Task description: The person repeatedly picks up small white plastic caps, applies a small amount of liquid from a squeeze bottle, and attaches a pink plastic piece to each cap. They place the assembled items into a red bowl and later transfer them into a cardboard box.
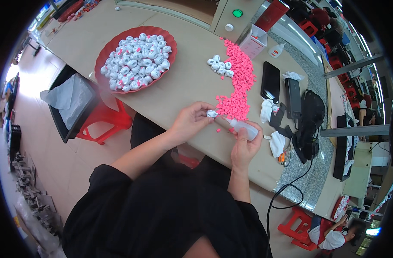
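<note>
Between the fingertips of my left hand (pixel 192 121) is a small white rounded piece with dark markings (pixel 212 113). My right hand (pixel 247 148) is wrapped round a translucent white squeeze bottle (pixel 244 129), its narrow tip pointing left at the white piece. Whether the tip touches the piece is too small to tell. Just beyond both hands lies a long heap of small pink pieces (pixel 239 79). A little cluster of similar white pieces (pixel 219 65) sits along the heap's left side. Farther left, a red scalloped bowl (pixel 173 48) holds many white pieces with some pink bits among them.
Right of the heap lie a black phone (pixel 270 81), a dark oblong device (pixel 293 98), a black bag (pixel 310 112) and crumpled tissues (pixel 277 144). A white box (pixel 253 41) and a small bottle (pixel 276 50) stand behind. A black bin (pixel 69 103) rests on a red stool (pixel 108 122) at left.
</note>
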`<action>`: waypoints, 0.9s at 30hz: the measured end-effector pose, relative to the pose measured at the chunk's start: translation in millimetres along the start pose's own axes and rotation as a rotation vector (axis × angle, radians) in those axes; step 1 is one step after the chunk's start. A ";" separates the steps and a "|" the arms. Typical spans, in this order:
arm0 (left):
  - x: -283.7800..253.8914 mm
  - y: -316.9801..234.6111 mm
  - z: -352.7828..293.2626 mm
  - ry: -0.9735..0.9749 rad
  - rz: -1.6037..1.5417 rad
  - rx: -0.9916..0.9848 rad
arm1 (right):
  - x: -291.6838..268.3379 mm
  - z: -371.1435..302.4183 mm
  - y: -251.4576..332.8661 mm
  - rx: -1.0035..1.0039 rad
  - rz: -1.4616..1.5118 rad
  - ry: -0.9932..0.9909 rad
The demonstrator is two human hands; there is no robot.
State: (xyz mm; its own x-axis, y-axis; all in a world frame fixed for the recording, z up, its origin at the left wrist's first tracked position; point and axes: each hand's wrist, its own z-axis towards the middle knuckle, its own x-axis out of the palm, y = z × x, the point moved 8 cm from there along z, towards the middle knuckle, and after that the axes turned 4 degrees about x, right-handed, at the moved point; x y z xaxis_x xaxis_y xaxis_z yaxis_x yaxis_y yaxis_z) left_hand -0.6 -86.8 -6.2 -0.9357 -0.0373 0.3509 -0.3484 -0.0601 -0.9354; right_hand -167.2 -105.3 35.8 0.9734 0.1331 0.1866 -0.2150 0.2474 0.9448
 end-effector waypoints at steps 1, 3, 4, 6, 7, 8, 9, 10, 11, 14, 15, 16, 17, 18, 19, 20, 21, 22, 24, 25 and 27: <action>0.8 1.2 0.7 -0.009 0.005 -0.002 | 0.6 -3.0 1.0 -0.062 -0.088 0.013; 0.7 2.0 0.9 -0.007 0.002 0.006 | 2.0 -7.7 6.8 -0.193 -0.252 0.043; 0.7 1.4 1.0 0.002 -0.007 0.016 | 2.9 -9.5 7.4 -0.223 -0.292 0.050; 1.3 0.4 1.4 0.014 -0.007 0.019 | 6.1 -11.0 9.7 -0.261 -0.339 0.071; 1.9 -0.1 1.6 0.016 0.001 0.013 | 9.0 -10.9 12.4 -0.268 -0.346 0.084; 2.7 -0.1 1.7 0.017 0.009 0.006 | 11.3 -10.7 14.5 -0.275 -0.353 0.097; 3.1 -0.2 1.7 0.020 0.012 0.002 | 12.7 -10.6 15.4 -0.283 -0.354 0.098; 3.7 0.0 1.8 0.023 0.016 -0.002 | 13.8 -10.5 16.1 -0.292 -0.354 0.099; 4.0 0.5 1.7 0.025 0.019 -0.006 | 14.4 -10.7 16.4 -0.300 -0.355 0.100; 2.7 1.4 2.0 0.027 0.012 -0.009 | 13.6 -10.3 16.3 -0.323 -0.390 0.111; 2.8 1.5 2.0 0.028 0.014 -0.010 | 13.9 -10.4 16.4 -0.321 -0.389 0.112; 2.9 1.2 2.1 0.029 0.017 -0.011 | 14.6 -10.5 16.7 -0.320 -0.388 0.112; 2.9 1.2 2.0 0.030 0.019 -0.012 | 15.0 -10.8 16.8 -0.319 -0.387 0.113; 2.7 1.4 2.3 0.031 0.017 -0.009 | 15.0 -10.7 16.6 -0.313 -0.387 0.113; 2.2 1.9 2.4 0.033 0.015 -0.006 | 14.9 -10.8 16.4 -0.307 -0.387 0.114; 1.9 2.1 2.4 0.034 0.013 -0.003 | 14.9 -10.8 16.2 -0.302 -0.387 0.116; 2.3 1.5 2.5 0.034 0.024 -0.010 | 14.9 -10.6 16.4 -0.314 -0.395 0.116; 3.0 -0.1 2.6 0.034 0.035 -0.017 | 14.6 -10.2 16.3 -0.326 -0.403 0.116; 3.4 -0.5 2.4 0.033 0.043 -0.025 | 14.6 -10.1 16.3 -0.332 -0.408 0.115; 3.2 -0.2 2.2 0.032 0.040 -0.026 | 14.6 -10.2 16.2 -0.327 -0.405 0.114; 3.1 0.0 2.0 0.032 0.037 -0.028 | 14.6 -10.3 15.9 -0.322 -0.404 0.114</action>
State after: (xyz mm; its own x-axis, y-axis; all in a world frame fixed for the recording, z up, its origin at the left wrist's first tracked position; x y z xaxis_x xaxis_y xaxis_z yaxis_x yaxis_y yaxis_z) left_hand -3.4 -88.9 -5.0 -0.9493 -0.0073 0.3144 -0.3140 -0.0314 -0.9489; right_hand -157.2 -89.6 50.8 0.9727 0.0653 -0.2228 0.1445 0.5807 0.8012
